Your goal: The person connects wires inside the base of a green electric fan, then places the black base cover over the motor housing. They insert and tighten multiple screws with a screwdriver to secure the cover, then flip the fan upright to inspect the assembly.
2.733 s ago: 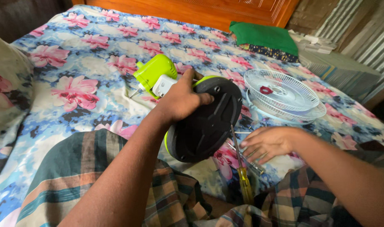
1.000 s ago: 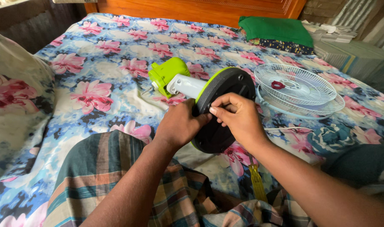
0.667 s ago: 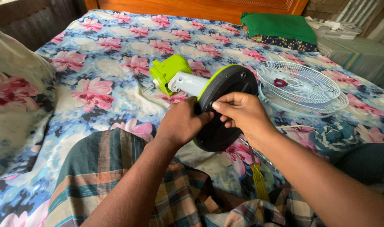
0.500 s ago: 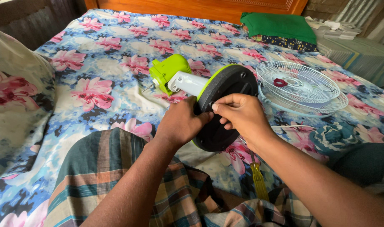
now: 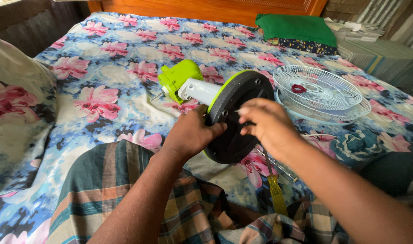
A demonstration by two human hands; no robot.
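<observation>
Steadying tilted black fan base (image 5: 236, 122) over flowered bedsheet (image 5: 102, 77): left hand (image 5: 190, 134) gripping rim, right hand (image 5: 267, 124) pinching small screw at underside; seating, then yellow-handled screwdriver (image 5: 276, 192) likely needed.

A: Where is the camera?
B: On the person's head. It looks down and forward, over the lap, along the bed (image 5: 102, 77) to the wooden headboard (image 5: 206, 7).
A: Is it close?
B: Yes. Both arms fill the bottom of the view.
A: Any other view?
B: No, just this one.
</observation>
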